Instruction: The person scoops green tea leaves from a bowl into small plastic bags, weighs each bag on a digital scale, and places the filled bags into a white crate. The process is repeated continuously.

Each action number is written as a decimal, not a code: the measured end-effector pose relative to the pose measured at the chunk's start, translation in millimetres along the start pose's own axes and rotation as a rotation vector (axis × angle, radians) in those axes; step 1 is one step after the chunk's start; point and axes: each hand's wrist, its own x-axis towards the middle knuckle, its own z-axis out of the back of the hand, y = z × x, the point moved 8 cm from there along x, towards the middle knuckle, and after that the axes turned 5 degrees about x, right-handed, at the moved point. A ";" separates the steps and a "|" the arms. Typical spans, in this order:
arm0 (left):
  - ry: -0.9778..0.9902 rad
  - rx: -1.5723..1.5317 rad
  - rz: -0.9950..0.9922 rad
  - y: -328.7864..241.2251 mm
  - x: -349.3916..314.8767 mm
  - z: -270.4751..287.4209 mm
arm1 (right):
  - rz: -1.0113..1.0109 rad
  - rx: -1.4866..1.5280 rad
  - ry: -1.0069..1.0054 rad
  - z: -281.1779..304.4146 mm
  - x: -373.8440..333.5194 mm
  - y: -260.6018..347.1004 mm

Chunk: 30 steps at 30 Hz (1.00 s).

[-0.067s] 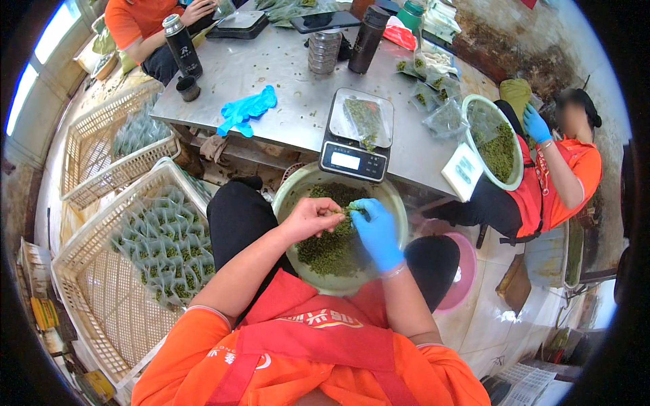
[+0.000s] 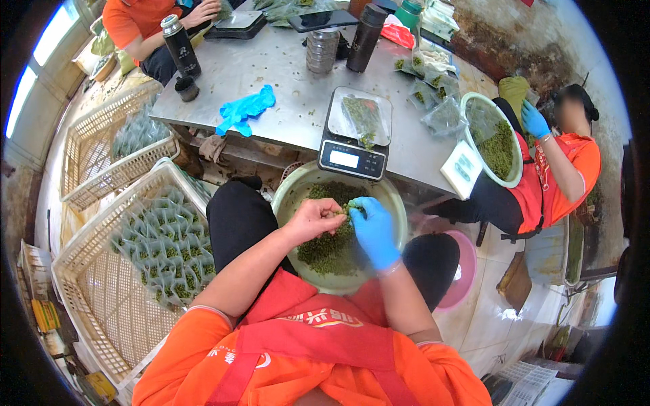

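Observation:
My bare left hand point(image 2: 314, 219) and blue-gloved right hand point(image 2: 375, 231) meet above a pale green basin point(image 2: 402, 233) between my knees. Both are closed in a pinch on a small green sprig point(image 2: 348, 208), which the fingers partly hide. Loose green grains point(image 2: 328, 254), like peppercorns on bits of stem, heap in the basin beneath. Just beyond my hands, at the table's edge, stands a digital scale point(image 2: 353, 161). A clear bag of green grains point(image 2: 363, 116) lies on its plate.
On my left, a cream plastic crate point(image 2: 101, 291) holds filled bags point(image 2: 169, 247), with another crate point(image 2: 81, 183) behind. The metal table point(image 2: 277, 74) carries a blue glove point(image 2: 245, 110) and flasks. A co-worker point(image 2: 569, 176) at right has a second basin point(image 2: 518, 172); another person point(image 2: 139, 27) sits far left.

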 end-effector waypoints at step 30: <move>-0.063 -0.136 -0.020 23.4 11.7 21.1 | -0.364 1.252 -0.289 22.1 39.6 -30.0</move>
